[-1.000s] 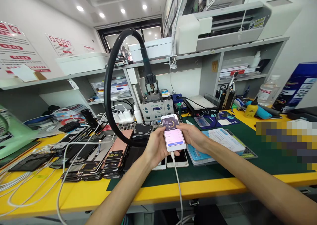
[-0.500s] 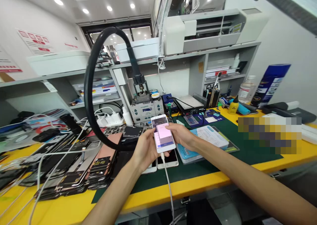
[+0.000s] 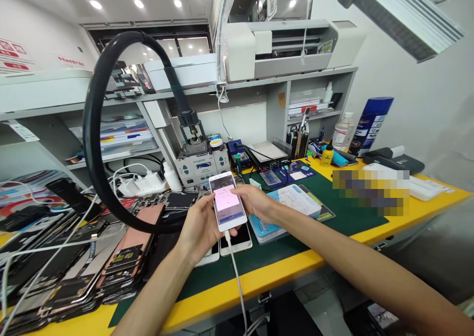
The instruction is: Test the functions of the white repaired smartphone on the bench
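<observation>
A white smartphone (image 3: 228, 216) is held tilted above the green mat, its screen lit with a pinkish panel. My left hand (image 3: 200, 222) is closed round its left side and lower back, thumb at the left edge. On the right side, my right hand (image 3: 255, 203) grips the phone, with its thumb over the screen's upper right; its other fingers are mostly hidden. A white charging cable (image 3: 234, 267) is plugged into the phone's bottom and hangs over the table edge. Beneath the hands lies another white-framed phone (image 3: 242, 242), dark-screened, partly covered.
Stacked phone parts (image 3: 118, 262) crowd the left. A thick black hose (image 3: 91, 129) loops up from the hot-air station (image 3: 203, 167). Right of my hands sit plastic cases (image 3: 292, 203) on the green mat (image 3: 355, 222). Bottles stand farther back, including a yellow one (image 3: 326, 156).
My view has turned to the right, so everything sits farther left. Both hands still hold the phone. The pink panel on its screen looks different, and my right thumb is still over the screen.
</observation>
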The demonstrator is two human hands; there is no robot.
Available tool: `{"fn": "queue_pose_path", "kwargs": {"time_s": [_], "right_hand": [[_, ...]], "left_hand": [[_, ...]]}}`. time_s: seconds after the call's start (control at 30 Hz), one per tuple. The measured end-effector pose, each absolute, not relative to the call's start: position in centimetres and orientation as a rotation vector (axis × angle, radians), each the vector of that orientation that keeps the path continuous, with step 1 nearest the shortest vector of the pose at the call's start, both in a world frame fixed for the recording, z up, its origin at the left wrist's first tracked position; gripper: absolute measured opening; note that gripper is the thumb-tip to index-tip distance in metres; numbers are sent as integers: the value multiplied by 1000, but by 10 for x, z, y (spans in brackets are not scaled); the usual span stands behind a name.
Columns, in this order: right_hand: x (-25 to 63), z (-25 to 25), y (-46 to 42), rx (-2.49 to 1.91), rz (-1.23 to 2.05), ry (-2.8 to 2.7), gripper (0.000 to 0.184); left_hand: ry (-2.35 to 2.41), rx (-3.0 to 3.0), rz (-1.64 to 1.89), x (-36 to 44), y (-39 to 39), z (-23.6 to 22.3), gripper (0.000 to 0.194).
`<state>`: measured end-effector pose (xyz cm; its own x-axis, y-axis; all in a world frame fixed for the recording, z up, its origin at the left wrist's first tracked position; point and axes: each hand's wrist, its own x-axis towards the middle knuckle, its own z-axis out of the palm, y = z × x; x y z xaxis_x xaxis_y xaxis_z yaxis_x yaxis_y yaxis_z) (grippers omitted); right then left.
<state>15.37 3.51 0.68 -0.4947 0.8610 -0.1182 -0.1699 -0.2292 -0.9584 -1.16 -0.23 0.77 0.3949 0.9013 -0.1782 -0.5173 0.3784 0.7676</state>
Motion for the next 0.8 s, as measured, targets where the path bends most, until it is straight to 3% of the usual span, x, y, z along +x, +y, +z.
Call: {"fn": "queue_pose_path", "kwargs": {"time_s": [0.27, 0.8], "right_hand": [[152, 4, 35, -884, 1805, -1250, 20], [152, 9, 30, -935, 1762, -1304, 34]], "left_hand": [[640, 644, 985, -11, -2, 8, 44], [620, 642, 986, -13, 0, 3, 44]]}}
